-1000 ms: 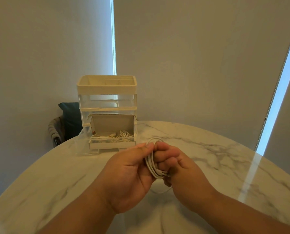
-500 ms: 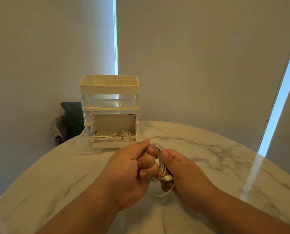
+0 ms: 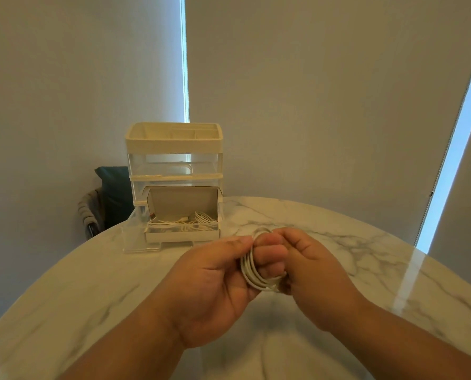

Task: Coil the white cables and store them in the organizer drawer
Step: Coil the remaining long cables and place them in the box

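Note:
A coiled white cable [image 3: 252,272] is held above the table between both hands. My left hand [image 3: 217,286] has its fingers through the coil and its thumb pressed on top. My right hand [image 3: 313,272] grips the coil's right side with curled fingers. Behind them stands a clear organizer [image 3: 174,171] with a cream top tray. Its bottom drawer [image 3: 135,237] is pulled out. In that drawer sits an open cardboard box [image 3: 182,235] holding several white cables [image 3: 193,222].
The round marble table [image 3: 366,259] curves away on both sides. A dark chair with a draped cloth [image 3: 105,201] stands behind the table at the left. Grey blinds fill the background.
The loose cable end with its plug, hanging under my hands half a second ago, is now gathered into the coil. My hands have shifted slightly around the coil.

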`<state>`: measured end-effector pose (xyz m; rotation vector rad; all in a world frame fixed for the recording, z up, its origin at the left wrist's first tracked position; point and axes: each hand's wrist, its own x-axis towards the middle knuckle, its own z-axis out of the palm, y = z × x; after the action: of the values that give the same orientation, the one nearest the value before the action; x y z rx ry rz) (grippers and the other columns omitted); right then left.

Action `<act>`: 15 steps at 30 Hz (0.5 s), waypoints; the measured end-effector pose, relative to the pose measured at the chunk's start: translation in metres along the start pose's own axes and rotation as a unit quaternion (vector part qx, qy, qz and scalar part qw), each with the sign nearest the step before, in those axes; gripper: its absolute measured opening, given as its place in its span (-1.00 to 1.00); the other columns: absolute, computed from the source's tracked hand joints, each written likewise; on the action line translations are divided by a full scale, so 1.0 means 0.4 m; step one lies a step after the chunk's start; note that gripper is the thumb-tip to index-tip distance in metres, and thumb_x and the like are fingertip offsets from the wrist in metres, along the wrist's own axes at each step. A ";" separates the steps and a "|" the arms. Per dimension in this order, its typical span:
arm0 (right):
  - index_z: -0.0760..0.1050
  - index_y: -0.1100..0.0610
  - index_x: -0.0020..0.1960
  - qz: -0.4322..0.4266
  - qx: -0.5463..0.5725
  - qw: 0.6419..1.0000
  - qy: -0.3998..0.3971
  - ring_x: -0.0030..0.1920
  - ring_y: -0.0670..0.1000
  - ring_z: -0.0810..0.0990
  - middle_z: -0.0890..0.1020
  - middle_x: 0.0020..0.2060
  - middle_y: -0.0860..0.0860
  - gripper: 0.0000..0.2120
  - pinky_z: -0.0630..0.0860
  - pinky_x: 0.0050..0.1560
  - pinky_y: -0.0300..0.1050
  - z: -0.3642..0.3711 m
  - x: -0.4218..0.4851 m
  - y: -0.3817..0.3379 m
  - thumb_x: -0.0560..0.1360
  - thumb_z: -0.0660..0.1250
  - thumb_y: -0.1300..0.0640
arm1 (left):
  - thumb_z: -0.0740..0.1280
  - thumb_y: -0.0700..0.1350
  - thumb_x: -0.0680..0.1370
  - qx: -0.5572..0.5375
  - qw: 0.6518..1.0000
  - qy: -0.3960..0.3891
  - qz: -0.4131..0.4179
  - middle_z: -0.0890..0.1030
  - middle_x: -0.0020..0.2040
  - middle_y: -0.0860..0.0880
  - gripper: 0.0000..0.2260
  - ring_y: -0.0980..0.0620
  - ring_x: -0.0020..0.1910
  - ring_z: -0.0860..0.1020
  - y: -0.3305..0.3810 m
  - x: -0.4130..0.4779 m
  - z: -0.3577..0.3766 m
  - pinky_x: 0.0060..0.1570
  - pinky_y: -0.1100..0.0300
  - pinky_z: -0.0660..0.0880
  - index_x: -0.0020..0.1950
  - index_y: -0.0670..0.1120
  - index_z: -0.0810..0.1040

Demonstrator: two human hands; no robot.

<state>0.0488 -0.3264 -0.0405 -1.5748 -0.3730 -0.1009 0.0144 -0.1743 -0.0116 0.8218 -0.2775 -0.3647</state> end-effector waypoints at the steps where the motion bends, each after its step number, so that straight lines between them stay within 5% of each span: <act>1: 0.63 -0.08 -0.13 -0.025 -0.027 0.999 -0.002 -0.24 0.08 0.55 0.62 -0.25 0.14 -0.72 0.53 -0.20 0.07 -0.003 0.001 0.001 0.64 0.23 0.16 | 0.23 -0.19 0.44 -0.002 1.000 -0.006 -0.020 0.67 -0.18 -0.25 -0.66 -0.09 -0.28 0.65 0.006 -0.004 -0.001 -0.18 0.14 0.64 0.04 -0.40 0.64; 7: 0.61 -0.06 -0.10 -0.041 -0.075 0.996 -0.007 -0.27 0.03 0.52 0.59 -0.28 0.10 -0.75 0.48 -0.23 0.03 -0.001 0.006 0.007 0.65 0.20 0.07 | 0.25 -0.06 0.45 0.055 0.997 0.055 0.009 0.52 -0.41 -0.16 -0.66 -0.01 -0.43 0.49 -0.003 -0.006 0.010 -0.30 0.16 0.55 -0.08 -0.34 0.61; 10: 0.62 -0.04 -0.11 0.001 -0.035 0.999 -0.010 -0.27 0.04 0.52 0.61 -0.28 0.13 -0.74 0.46 -0.21 0.00 0.014 0.002 0.008 0.64 0.21 0.11 | 0.27 -0.09 0.44 0.028 0.993 0.102 0.048 0.59 -0.34 -0.23 -0.70 -0.08 -0.36 0.59 -0.022 0.004 0.015 -0.27 0.14 0.59 -0.17 -0.33 0.62; 12: 0.63 -0.02 -0.10 0.023 -0.007 1.000 -0.015 -0.22 0.11 0.51 0.61 -0.21 0.23 -0.74 0.44 -0.17 0.04 0.023 0.000 0.013 0.63 0.21 0.17 | 0.28 -0.13 0.47 -0.020 0.991 0.119 0.055 0.61 -0.30 -0.24 -0.73 -0.07 -0.35 0.61 -0.027 0.005 0.019 -0.28 0.15 0.61 -0.13 -0.34 0.63; 15: 0.63 0.03 -0.07 0.029 -0.001 0.999 -0.021 -0.27 0.10 0.45 0.56 -0.31 0.12 -0.78 0.39 -0.29 -0.05 0.032 0.002 0.019 0.64 0.23 0.09 | 0.23 -0.13 0.57 -0.036 0.989 0.132 0.061 0.53 -0.38 -0.11 -0.77 0.07 -0.52 0.44 -0.031 0.008 0.019 -0.33 0.15 0.49 -0.05 -0.30 0.53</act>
<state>0.0499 -0.3135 -0.0483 -1.5898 -0.3594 -0.0243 0.0118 -0.1882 -0.0156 0.7676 -0.0653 -0.1472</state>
